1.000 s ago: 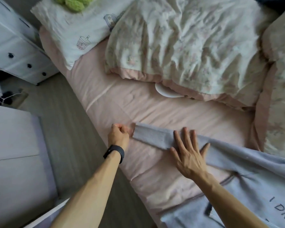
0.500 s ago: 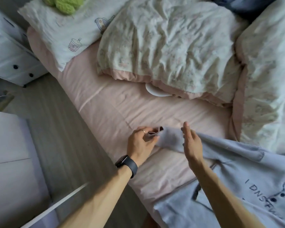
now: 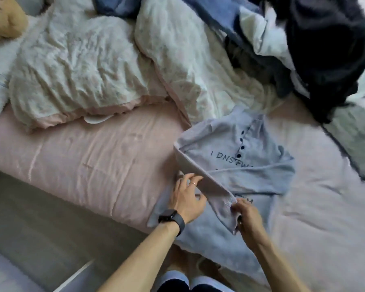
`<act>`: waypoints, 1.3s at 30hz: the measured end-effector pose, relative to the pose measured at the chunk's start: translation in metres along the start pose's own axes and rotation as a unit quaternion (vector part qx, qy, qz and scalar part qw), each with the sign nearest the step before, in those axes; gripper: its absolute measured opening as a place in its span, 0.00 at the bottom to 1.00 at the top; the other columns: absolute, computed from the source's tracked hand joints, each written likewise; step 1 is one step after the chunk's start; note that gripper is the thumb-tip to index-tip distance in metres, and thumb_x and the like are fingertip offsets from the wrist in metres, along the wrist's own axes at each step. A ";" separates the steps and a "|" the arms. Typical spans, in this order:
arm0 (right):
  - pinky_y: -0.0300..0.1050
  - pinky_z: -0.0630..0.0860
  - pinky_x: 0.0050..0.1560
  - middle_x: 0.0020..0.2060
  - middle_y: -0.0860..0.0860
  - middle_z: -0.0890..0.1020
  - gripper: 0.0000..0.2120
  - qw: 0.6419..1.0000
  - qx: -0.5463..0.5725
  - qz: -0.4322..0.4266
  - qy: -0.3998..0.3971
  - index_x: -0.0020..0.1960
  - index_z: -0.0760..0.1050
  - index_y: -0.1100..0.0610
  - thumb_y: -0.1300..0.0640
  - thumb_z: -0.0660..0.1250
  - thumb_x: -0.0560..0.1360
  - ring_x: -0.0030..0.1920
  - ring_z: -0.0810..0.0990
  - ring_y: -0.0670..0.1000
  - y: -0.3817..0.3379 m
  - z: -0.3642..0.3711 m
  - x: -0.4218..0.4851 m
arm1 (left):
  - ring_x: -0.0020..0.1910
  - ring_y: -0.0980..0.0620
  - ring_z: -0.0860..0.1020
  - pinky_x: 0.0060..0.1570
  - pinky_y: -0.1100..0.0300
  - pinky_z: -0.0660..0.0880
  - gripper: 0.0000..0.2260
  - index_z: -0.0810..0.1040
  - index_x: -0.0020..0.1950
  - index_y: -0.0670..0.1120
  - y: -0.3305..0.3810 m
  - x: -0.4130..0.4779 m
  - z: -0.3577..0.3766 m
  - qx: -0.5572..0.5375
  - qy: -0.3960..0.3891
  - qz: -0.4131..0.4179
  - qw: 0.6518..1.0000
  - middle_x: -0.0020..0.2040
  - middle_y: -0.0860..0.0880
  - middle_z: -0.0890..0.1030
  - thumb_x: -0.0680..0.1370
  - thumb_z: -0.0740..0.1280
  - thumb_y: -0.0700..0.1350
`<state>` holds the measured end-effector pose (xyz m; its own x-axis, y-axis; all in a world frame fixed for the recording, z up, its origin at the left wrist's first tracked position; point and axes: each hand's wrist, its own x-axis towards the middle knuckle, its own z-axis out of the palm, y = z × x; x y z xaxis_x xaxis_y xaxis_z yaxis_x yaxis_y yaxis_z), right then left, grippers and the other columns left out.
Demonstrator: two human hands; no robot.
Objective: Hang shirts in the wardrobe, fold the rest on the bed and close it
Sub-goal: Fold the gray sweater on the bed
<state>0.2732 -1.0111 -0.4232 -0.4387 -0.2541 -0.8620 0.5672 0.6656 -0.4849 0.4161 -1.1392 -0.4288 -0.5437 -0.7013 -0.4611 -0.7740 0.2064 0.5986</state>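
Since half a second ago the sleeve (image 3: 184, 161) has swung from 9 o'clock across the one sweater (image 3: 200, 142), which lies flat on the bed (image 3: 93, 157) at 4 o'clock. Two hands work it. The right hand (image 3: 248, 216), fingers curled, pinches the cuff (image 3: 228, 202). The left hand (image 3: 187, 197), fingers spread and relaxed, rests beside the fold. One clothes pile (image 3: 325, 49) sits at 1 o'clock.

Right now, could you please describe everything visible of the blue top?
The top is a soft, pale blue knit with dark lettering and dark buttons, lying flat on the pink sheet. One sleeve is folded across its front; the right hand pinches its ribbed cuff, the left hand rests at its edge.
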 end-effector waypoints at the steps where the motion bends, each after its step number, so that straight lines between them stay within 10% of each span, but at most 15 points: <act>1: 0.43 0.67 0.29 0.33 0.57 0.77 0.10 1.000 0.012 0.012 0.017 0.37 0.81 0.57 0.67 0.64 0.72 0.32 0.73 0.54 0.025 -0.022 -0.005 | 0.75 0.47 0.61 0.74 0.51 0.59 0.26 0.66 0.76 0.54 0.003 -0.004 0.018 0.084 -0.044 0.000 0.995 0.77 0.49 0.61 0.77 0.64 0.51; 8: 0.44 0.72 0.50 0.50 0.55 0.81 0.09 0.980 -0.125 -0.039 0.152 0.54 0.78 0.57 0.65 0.67 0.75 0.55 0.79 0.60 0.139 -0.084 0.005 | 0.81 0.45 0.42 0.77 0.41 0.47 0.34 0.40 0.80 0.63 -0.033 -0.003 0.074 0.372 -0.157 0.059 0.913 0.81 0.51 0.37 0.80 0.58 0.58; 11: 0.56 0.76 0.60 0.64 0.60 0.77 0.24 0.880 -0.367 -0.230 0.196 0.67 0.77 0.58 0.62 0.73 0.71 0.61 0.77 0.64 0.171 -0.089 0.010 | 0.81 0.44 0.42 0.75 0.37 0.46 0.34 0.38 0.79 0.64 -0.042 0.001 0.092 0.409 -0.159 0.081 0.895 0.81 0.51 0.36 0.80 0.56 0.62; 14: 0.56 0.76 0.61 0.73 0.59 0.72 0.37 0.782 -0.520 -0.331 0.093 0.71 0.75 0.53 0.56 0.78 0.62 0.69 0.74 0.62 0.177 -0.083 0.010 | 0.80 0.44 0.37 0.75 0.35 0.45 0.34 0.39 0.80 0.63 -0.050 0.008 0.100 0.425 -0.153 0.061 0.890 0.80 0.51 0.33 0.79 0.55 0.64; 22: 0.53 0.77 0.59 0.74 0.57 0.71 0.39 0.723 -0.641 -0.257 -0.009 0.72 0.74 0.50 0.54 0.77 0.61 0.71 0.73 0.59 0.161 -0.095 0.011 | 0.79 0.45 0.35 0.76 0.37 0.48 0.33 0.45 0.81 0.60 -0.039 0.003 0.105 0.406 -0.183 0.040 0.894 0.80 0.52 0.33 0.80 0.58 0.62; 26: 0.50 0.71 0.58 0.68 0.49 0.72 0.16 0.741 -0.629 -0.234 0.025 0.64 0.72 0.47 0.49 0.58 0.77 0.66 0.70 0.56 0.117 -0.074 0.010 | 0.79 0.46 0.54 0.76 0.47 0.57 0.27 0.59 0.79 0.56 -0.025 0.006 0.084 0.346 -0.167 0.052 0.922 0.81 0.49 0.51 0.81 0.61 0.53; 30: 0.50 0.72 0.61 0.66 0.50 0.75 0.21 0.791 -0.547 -0.269 0.049 0.71 0.69 0.50 0.45 0.57 0.80 0.65 0.72 0.56 0.042 -0.037 0.023 | 0.66 0.47 0.72 0.62 0.54 0.71 0.15 0.76 0.66 0.49 -0.024 0.025 0.049 0.183 -0.058 -0.003 0.981 0.68 0.50 0.72 0.80 0.62 0.47; 34: 0.50 0.71 0.65 0.66 0.52 0.76 0.24 0.865 -0.407 -0.286 0.068 0.71 0.70 0.53 0.43 0.63 0.79 0.66 0.73 0.56 -0.045 0.015 0.056 | 0.65 0.46 0.72 0.61 0.53 0.71 0.16 0.73 0.67 0.49 -0.035 0.081 0.013 0.155 0.019 -0.016 0.988 0.65 0.49 0.73 0.79 0.64 0.48; 39: 0.52 0.70 0.64 0.65 0.58 0.76 0.28 0.864 -0.409 -0.274 0.102 0.68 0.72 0.58 0.38 0.64 0.77 0.65 0.73 0.59 -0.123 0.067 0.118 | 0.67 0.48 0.70 0.63 0.53 0.67 0.25 0.68 0.71 0.53 -0.028 0.153 0.006 0.186 -0.010 0.010 0.982 0.67 0.52 0.73 0.77 0.66 0.59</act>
<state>0.1988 -1.1699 -0.4754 -0.6463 -0.6157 -0.4508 -0.4120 0.7788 -0.4730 0.3526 -1.2484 -0.5202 -0.5636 -0.6813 -0.4671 -0.8260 0.4580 0.3287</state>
